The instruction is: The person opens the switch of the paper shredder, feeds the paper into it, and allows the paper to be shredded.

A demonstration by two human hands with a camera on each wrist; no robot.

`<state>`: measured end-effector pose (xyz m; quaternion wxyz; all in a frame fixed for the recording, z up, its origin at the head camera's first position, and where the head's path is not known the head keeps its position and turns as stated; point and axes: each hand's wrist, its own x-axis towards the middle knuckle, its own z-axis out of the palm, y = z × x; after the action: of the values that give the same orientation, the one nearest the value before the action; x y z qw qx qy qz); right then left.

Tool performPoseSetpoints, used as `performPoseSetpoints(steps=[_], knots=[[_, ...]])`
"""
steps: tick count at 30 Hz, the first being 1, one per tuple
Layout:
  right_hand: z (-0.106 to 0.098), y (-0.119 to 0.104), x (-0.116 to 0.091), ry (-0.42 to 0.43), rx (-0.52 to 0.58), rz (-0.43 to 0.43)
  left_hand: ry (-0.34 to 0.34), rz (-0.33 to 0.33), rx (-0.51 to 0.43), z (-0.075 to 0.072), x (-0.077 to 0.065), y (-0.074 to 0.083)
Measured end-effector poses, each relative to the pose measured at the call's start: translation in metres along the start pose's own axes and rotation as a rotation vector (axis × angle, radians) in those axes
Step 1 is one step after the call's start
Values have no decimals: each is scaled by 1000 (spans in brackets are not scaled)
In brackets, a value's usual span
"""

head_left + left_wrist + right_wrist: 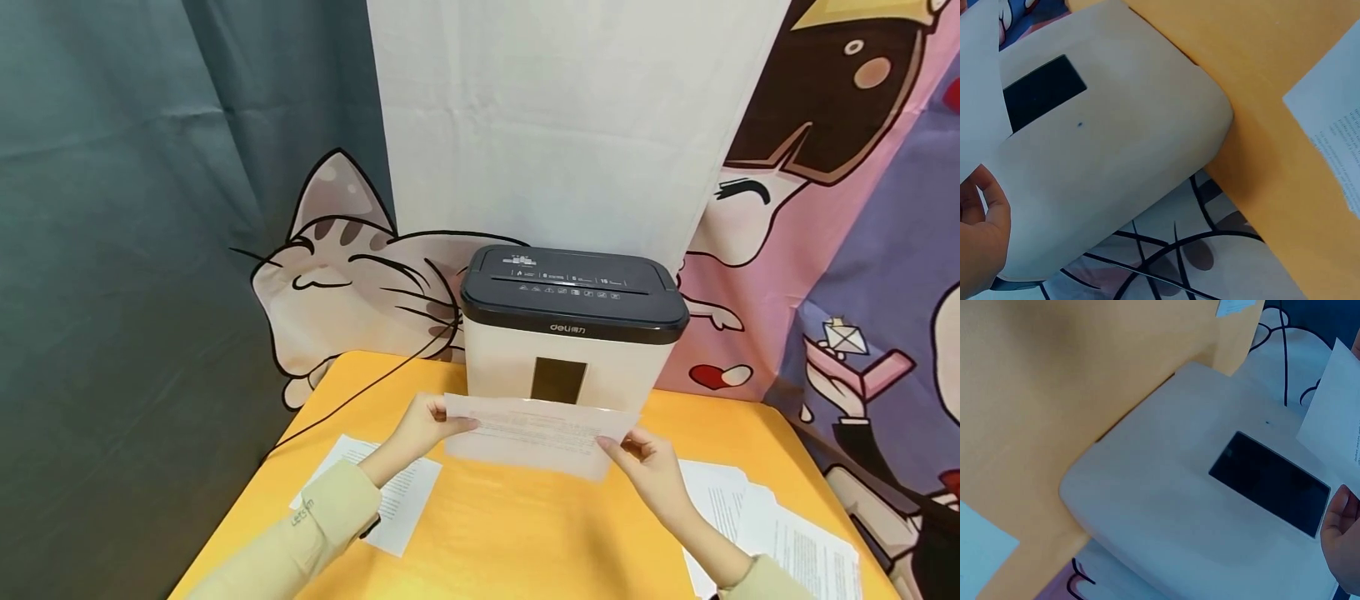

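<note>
Between both hands a printed sheet of paper (536, 433) is held up in front of a paper shredder (487, 358). My left hand (427, 423) pinches its left edge, thumb on the near face. On the right edge, my right hand (651, 467) pinches it the same way. The shredder has a black top with a long feed slot and a white body with a dark window (1044, 94). In the left wrist view the left hand (982, 228) shows at the sheet's edge; the right wrist view has the right hand (1342, 534) at the opposite edge.
A printed sheet (408, 500) lies on the yellow table (525, 542) at the left, partly under the left forearm. Several printed papers (806, 542) overlap at the right. A black cord (352, 396) runs along the left side. A patterned curtain (562, 125) hangs behind.
</note>
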<state>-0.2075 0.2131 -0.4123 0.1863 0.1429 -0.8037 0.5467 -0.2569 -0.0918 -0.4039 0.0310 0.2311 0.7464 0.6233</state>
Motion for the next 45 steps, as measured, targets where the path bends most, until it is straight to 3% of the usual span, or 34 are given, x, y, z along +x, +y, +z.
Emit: performPoseSetpoints(steps=[8,14,22,27,38,45], knots=[[-7,-9,8,8,-85,-73,-41,-19,49,-4,-1,11],[-15,-17,15,-42,-67,-99,-93,18,40,-7,1,28],[-30,-35,21,-105,-73,-140,-61,19,68,-12,11,46],[-37,-43,26,-84,-114,-143,-55,25,68,-14,16,57],[-51,-60,44,-35,-206,-226,-129,65,110,-19,28,77],[-60,-77,59,-59,-201,-201,-84,102,136,-26,48,92]])
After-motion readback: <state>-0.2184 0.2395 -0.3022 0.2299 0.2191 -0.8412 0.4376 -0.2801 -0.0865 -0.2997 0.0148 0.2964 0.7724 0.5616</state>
